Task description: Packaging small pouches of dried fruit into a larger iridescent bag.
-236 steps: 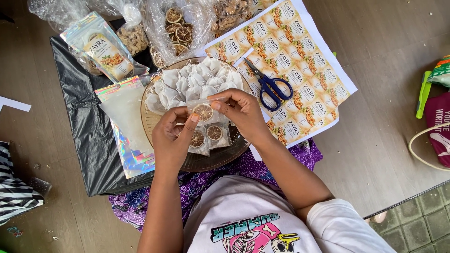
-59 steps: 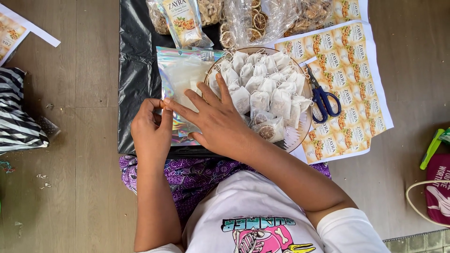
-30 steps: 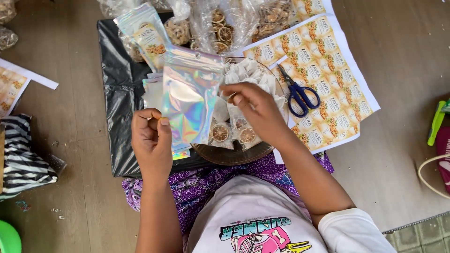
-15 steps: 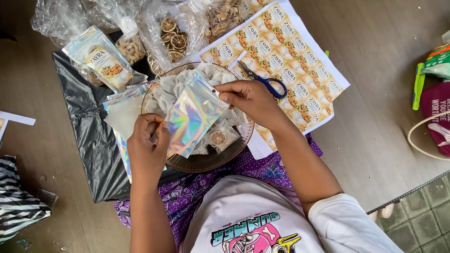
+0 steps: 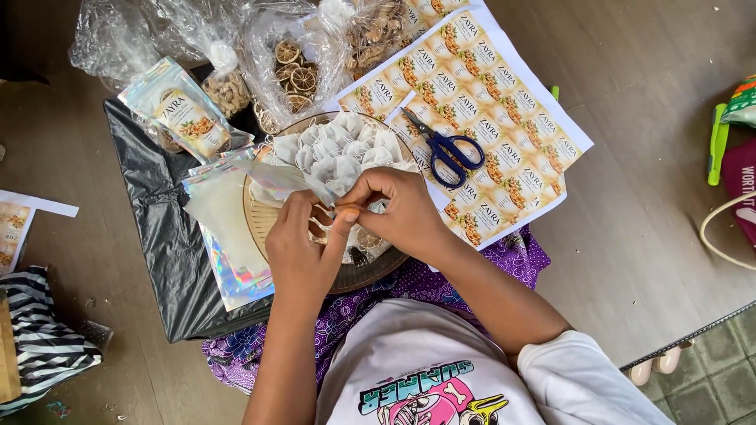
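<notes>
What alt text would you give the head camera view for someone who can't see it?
Seen from above, a left hand and right hand together hold a shiny holographic pouch over a round tray of small white sachets. Blue scissors lie on label sheets to the right.

We see a bright picture with soft, even daylight. Shadows are faint, just a little dark under the arms. Shiny white spots glare on the clear plastic bags point(image 5: 157, 35) and the black plastic sheet point(image 5: 161, 228). Most of it looks sharp. The corners look a bit stretched and darker.
</notes>
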